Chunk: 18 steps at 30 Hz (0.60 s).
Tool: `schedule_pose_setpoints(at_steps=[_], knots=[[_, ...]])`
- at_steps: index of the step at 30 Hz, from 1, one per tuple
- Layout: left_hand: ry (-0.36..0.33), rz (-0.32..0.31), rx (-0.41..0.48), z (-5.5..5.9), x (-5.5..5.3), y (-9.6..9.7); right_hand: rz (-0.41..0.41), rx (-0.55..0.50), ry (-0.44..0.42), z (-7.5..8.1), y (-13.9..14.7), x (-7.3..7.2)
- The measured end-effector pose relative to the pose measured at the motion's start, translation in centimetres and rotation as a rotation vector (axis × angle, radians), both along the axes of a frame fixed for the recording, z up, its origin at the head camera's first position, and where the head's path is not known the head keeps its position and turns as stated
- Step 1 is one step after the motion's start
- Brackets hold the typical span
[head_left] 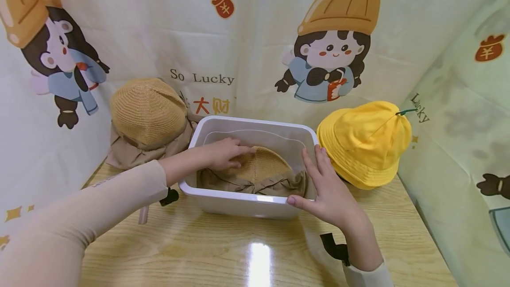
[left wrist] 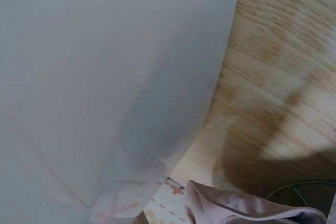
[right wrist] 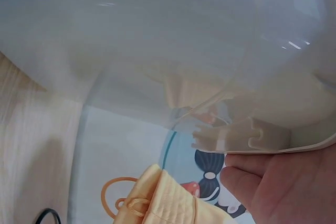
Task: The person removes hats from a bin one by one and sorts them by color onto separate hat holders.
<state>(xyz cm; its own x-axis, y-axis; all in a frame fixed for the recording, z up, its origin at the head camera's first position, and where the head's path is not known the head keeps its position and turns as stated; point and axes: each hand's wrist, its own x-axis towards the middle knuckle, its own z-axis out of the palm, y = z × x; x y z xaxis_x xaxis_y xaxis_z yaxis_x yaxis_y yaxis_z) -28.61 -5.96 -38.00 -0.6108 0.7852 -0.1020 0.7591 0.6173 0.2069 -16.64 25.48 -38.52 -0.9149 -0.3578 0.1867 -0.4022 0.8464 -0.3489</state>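
Observation:
A light grey plastic bin [head_left: 247,208] stands on the wooden table with a tan knitted hat [head_left: 271,163] inside, its brown cloth brim along the front. My left hand [head_left: 225,153] reaches over the bin's left side. Its extended index finger touches the top of that hat, while the other fingers bend loosely over it. At the bin's right front corner rests my right hand [head_left: 332,191], fingers straight against the right rim and thumb over the front rim. In the right wrist view, fingers of the right hand [right wrist: 283,187] lie along the bin's outer side [right wrist: 173,30].
Another tan hat [head_left: 147,112] with a brown brim sits left of the bin. To the right lies a yellow bucket hat [head_left: 364,141] with a green tip, close to the right hand. A printed cloth [head_left: 255,56] hangs behind the table [head_left: 191,251].

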Motion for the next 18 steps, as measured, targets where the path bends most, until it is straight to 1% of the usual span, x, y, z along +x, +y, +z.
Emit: schedule_pose_setpoints(at_steps=[3,6,8,11,15,18], knots=[[-0.004,-0.015,0.028,-0.12,-0.16,0.01,0.000,-0.002,0.001,0.03,0.03,0.00],[-0.010,-0.016,0.056,-0.31,-0.44,0.08,0.004,-0.001,0.004,0.05,0.04,-0.03],[0.003,-0.010,0.075,-0.46,-0.67,0.18,0.007,-0.002,0.003,0.08,0.06,-0.02],[0.042,0.006,0.085,-0.58,-0.95,0.32,0.007,-0.006,0.006,0.04,0.08,0.00],[0.086,0.018,0.056,-0.43,-0.86,0.36,0.005,-0.007,0.007,0.01,0.09,0.02],[0.118,0.023,0.060,-0.34,-0.68,0.29,0.004,-0.006,0.001,0.06,0.07,0.02]])
